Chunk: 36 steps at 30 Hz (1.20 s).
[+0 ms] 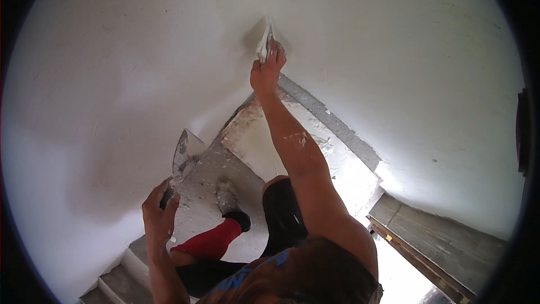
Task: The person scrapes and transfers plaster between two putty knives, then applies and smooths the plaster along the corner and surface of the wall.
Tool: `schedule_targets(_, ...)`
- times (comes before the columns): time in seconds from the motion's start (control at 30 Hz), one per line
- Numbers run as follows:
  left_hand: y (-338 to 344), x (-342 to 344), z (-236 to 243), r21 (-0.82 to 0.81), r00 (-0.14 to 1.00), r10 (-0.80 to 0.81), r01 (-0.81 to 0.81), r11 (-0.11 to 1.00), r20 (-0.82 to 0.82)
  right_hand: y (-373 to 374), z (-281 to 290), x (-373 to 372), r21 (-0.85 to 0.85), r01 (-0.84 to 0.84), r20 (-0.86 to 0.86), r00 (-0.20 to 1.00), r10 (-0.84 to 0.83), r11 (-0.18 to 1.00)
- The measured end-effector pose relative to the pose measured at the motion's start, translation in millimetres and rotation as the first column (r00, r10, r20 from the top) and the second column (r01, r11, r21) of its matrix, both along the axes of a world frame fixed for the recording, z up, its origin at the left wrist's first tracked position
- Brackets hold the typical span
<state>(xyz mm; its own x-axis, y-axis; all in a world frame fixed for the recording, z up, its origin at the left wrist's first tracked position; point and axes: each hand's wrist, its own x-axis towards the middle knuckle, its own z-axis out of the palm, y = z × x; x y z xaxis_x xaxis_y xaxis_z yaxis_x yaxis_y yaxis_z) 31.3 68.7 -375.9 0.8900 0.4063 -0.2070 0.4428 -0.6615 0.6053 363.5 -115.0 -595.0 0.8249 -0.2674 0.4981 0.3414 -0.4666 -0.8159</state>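
Left hand [158, 211] clasping scraper [181, 156]; right hand [268, 73] clasping second scraper [264, 44]: both probably light, springy-bladed; best held by the handle [166, 196].

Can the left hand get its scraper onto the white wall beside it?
Probably yes: the left hand holds the scraper by its handle, blade up, and nothing shows between it and the white wall.

Below and left of the right grip [268, 73], stair steps [120, 282] are seen; below and right, a wood-edged grey ledge [441, 236]; far right, a dark object [523, 132].
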Motion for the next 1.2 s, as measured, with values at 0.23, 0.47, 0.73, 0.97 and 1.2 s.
schedule_targets(0.23, 8.8, 0.7, 0.9, -0.052, 0.982, 0.089, -0.099, 0.994, -0.169, 21.3, -18.2, 37.7, -0.008, -0.041, 0.071, 0.997, 0.042, 0.999)
schedule_targets(0.47, 18.5, 1.1, -11.3, -0.014, 1.000, -0.006, 0.006, 1.000, -0.012, 43.2, -13.4, 9.3, 0.010, -0.106, 0.078, 0.991, 0.105, 0.994)
schedule_targets(0.73, 1.2, 11.9, 1.2, -0.068, 0.997, -0.063, 0.065, 0.996, 0.036, -26.0, 45.7, -14.2, 0.451, -0.364, -0.085, 0.891, 0.445, 0.815)
schedule_targets(0.97, -2.1, -0.4, -0.9, 0.041, 0.998, -0.068, 0.067, 0.997, 0.017, 34.9, 51.4, -45.4, 0.046, -0.361, 0.004, 0.932, 0.361, 0.931)
schedule_targets(1.2, -9.3, -2.0, 4.4, -0.033, 1.000, -0.008, 0.008, 0.999, 0.001, 4.5, 101.2, -2.7, 0.030, -0.095, 0.090, 0.992, 0.092, 0.995)
